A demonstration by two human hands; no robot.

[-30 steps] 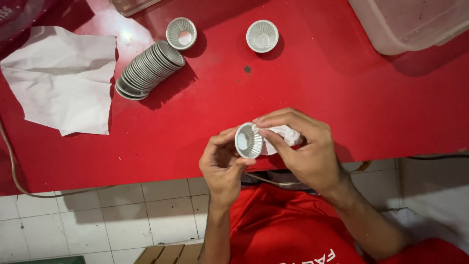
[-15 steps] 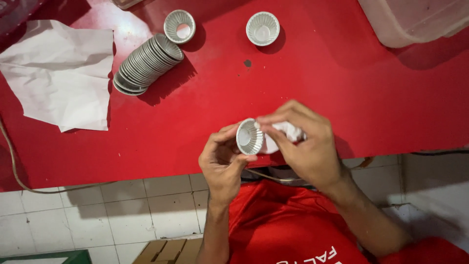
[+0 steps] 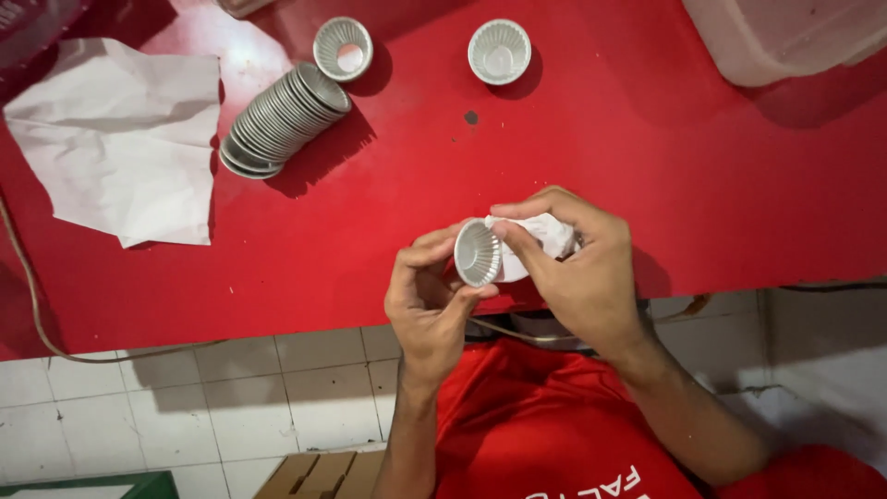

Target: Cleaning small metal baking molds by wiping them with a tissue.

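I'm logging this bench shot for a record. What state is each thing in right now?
fluted metal cup: on its side, held by both hands
white paper wad: crumpled, gripped in right hand
left hand: fingers on the cup's rim
stack of cups: nested, lying on its side
two single cups: upright, apart
white paper sheet: flat, creased

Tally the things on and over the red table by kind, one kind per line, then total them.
Loose fluted metal cups: 3
Stack of nested cups: 1
Flat white paper sheet: 1
Crumpled white paper wad: 1
Translucent plastic tub: 1
Total: 7
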